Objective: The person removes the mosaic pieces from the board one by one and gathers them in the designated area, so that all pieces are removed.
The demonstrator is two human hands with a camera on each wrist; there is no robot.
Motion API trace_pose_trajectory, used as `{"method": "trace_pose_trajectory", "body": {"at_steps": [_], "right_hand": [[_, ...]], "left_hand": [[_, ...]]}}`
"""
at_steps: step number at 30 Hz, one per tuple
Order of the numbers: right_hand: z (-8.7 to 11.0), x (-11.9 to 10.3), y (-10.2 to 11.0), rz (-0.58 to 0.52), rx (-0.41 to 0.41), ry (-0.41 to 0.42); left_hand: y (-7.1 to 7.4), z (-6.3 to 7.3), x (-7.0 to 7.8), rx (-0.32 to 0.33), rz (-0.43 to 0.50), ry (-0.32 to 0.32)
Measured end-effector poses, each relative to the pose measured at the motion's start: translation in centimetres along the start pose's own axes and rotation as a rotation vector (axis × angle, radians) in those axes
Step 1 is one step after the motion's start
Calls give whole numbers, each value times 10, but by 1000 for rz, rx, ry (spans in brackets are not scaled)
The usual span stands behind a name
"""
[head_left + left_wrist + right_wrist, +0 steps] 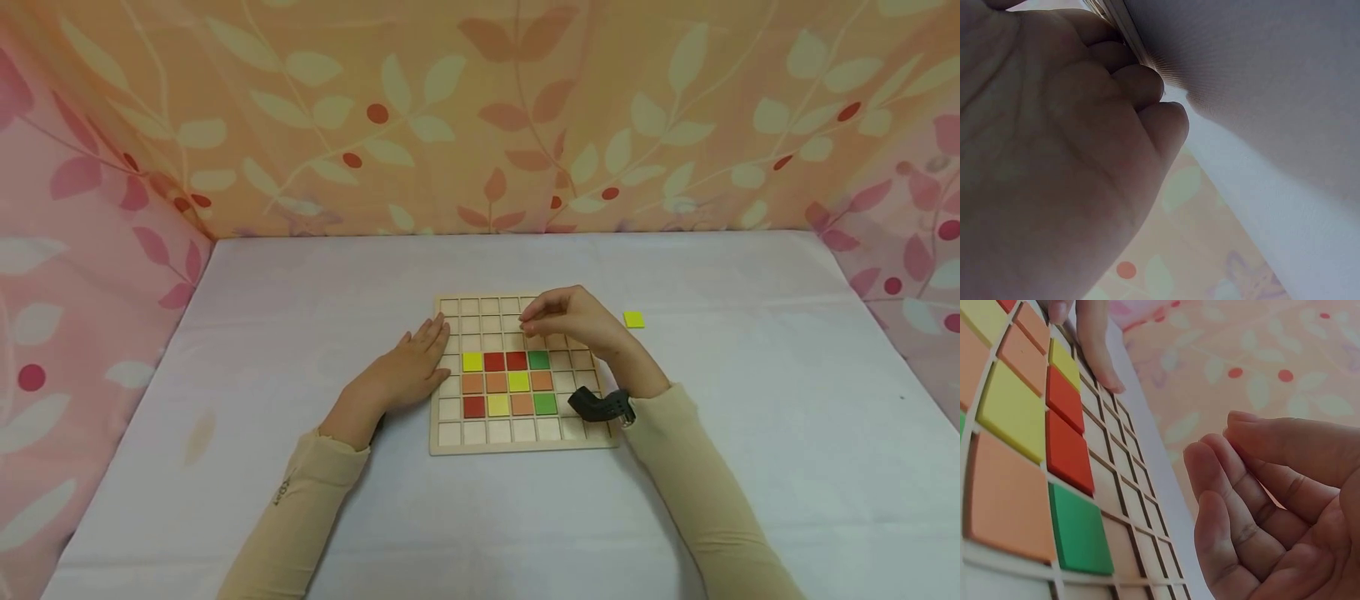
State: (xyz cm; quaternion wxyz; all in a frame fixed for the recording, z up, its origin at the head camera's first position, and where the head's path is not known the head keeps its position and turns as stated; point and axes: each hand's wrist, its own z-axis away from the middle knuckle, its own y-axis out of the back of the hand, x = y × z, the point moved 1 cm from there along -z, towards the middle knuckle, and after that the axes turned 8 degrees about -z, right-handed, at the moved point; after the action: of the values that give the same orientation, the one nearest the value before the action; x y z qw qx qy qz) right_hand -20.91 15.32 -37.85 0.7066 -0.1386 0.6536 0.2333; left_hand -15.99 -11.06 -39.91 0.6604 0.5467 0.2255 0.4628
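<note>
A wooden grid board (525, 447) lies on the table. Three rows of coloured square tiles fill part of it, among them a red tile (494, 362), a green tile (1079, 531) and a yellow tile (518, 381). My left hand (408, 371) rests flat on the board's left edge, fingers extended. Above the upper right cells hovers my right hand (581, 321), apart from the board. In the right wrist view, its fingers are loosely bent, with the thumb near the fingertips and no tile visible between them.
A loose yellow tile (633, 320) lies on the white tablecloth (750, 350), right of the board and beyond the right wrist. Patterned orange cloth (480, 117) hangs behind the table, with pink cloth at both sides. A black wrist device (600, 406) overhangs the board's lower right cells.
</note>
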Motion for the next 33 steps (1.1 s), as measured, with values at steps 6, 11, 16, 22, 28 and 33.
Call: {"method": "trace_pose_trajectory", "body": {"at_steps": [6, 11, 16, 22, 28, 33], "right_hand": [[-6, -1, -9, -20, -23, -6], [-12, -1, -18, -5, -51, -1], [-20, 1, -26, 15, -69, -25], [-27, 6, -34, -20, -103, -36], [-33, 11, -37, -26, -98, -63], [-38, 15, -40, 14, -98, -87]], "left_hand": [[3, 1, 2, -5, 0, 4], [5, 0, 2, -9, -9, 4], [3, -2, 2, -11, -7, 6], [1, -2, 1, -5, 1, 7], [-1, -1, 1, -3, -1, 5], [-1, 0, 0, -4, -6, 7]]}}
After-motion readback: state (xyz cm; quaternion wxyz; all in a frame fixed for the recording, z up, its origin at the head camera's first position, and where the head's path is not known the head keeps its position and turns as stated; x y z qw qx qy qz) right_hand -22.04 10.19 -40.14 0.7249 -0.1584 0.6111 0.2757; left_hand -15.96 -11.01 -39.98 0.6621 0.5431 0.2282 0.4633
